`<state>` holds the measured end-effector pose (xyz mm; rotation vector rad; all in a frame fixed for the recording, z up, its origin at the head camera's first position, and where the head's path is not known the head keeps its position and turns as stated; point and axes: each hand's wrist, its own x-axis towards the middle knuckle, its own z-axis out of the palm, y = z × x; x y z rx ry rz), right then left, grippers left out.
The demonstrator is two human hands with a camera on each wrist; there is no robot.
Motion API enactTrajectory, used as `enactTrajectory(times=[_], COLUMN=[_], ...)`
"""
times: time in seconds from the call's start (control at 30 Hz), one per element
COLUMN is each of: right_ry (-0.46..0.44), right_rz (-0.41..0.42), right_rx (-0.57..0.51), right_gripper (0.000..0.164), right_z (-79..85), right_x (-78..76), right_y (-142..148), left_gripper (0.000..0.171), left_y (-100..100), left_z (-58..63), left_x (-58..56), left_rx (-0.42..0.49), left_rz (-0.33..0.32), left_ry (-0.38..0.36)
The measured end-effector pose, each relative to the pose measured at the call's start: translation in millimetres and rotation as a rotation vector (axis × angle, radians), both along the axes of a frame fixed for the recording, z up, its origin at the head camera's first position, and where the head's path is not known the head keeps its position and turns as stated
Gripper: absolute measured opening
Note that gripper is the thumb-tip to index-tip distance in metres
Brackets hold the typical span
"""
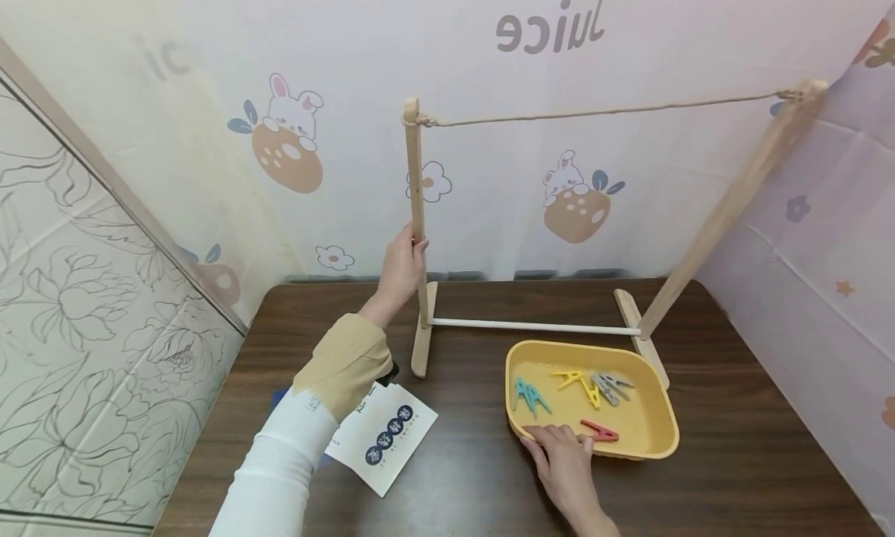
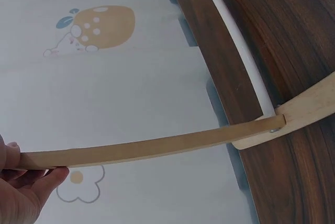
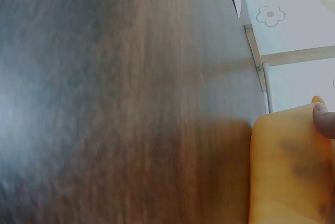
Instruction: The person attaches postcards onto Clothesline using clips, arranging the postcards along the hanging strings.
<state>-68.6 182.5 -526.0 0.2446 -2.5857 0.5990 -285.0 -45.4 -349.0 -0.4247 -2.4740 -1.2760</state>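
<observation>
My left hand (image 1: pixel 403 269) grips the left upright post (image 1: pixel 416 172) of a wooden drying rack; the left wrist view shows fingers and thumb round the post (image 2: pixel 146 148). A string (image 1: pixel 601 112) runs between the tops of the rack's two posts. At the front left of a yellow plastic basin (image 1: pixel 513 381), my right hand (image 1: pixel 565 471) pinches the rim, fingers over the edge. In the basin lie clothespins: blue (image 1: pixel 533 397), yellow (image 1: pixel 576 378), grey (image 1: pixel 607 389) and one red (image 1: pixel 600 431). The right wrist view catches the basin's outer wall (image 3: pixel 282 161) and a fingertip on its rim.
A white rod (image 1: pixel 534 326) joins the rack's wooden feet, which stand near the back edge of the brown table (image 1: pixel 461 475). A white paper (image 1: pixel 391 436) with dark printed characters lies left of the basin, partly under my left forearm. A patterned cloth (image 1: pixel 482 203) hangs behind.
</observation>
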Motion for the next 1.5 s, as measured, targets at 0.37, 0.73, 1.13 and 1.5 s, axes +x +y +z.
enactTrajectory(times=[0.37,0.73,1.13,1.5], right_ry=[-0.024,-0.07,-0.049,-0.085], right_rz=[0.037,0.068,0.106,0.112], right_rx=[0.012,0.023,0.019,0.02], right_gripper=[0.013,0.012,0.01,0.01], right_z=[0.4,0.9,0.2,1.5], right_x=[-1.4,-1.6,-2.3,-2.1], right_y=[-11.8,-23.3,-32.5,-45.7], left_gripper=[0.02,0.019,0.022,0.019], left_y=[-27.0,-52.5,-69.6,-81.7], left_z=[-3.2,-3.2,-2.2,0.1], left_x=[13.4,23.2,28.8,29.9], left_rx=[-0.016,-0.006,-0.015,-0.052], left_rz=[0.05,0.063,0.068,0.09], left_ry=[0.013,0.01,0.015,0.017])
